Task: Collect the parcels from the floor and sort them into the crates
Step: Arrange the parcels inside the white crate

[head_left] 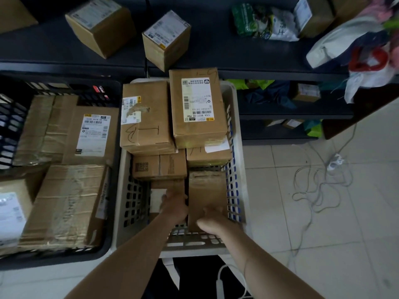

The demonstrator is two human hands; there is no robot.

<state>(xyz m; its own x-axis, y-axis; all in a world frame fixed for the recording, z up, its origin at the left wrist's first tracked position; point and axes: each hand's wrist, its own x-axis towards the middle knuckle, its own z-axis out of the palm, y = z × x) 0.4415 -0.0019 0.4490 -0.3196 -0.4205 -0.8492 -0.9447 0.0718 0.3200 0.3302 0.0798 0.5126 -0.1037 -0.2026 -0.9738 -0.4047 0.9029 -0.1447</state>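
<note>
A white slatted crate in the middle holds several brown cardboard parcels, stacked high at its far end. At its near end both my hands reach inside. My right hand grips the near edge of a plain brown parcel that stands against the crate's right wall. My left hand rests on a lower parcel with a white label, fingers curled over its edge beside the plain one. A black crate on the left is full of larger cardboard parcels.
A dark low shelf unit runs behind the crates, with two cube boxes, a green-white bag and plastic bags on it. Loose white cable lies on the tiled floor at the right.
</note>
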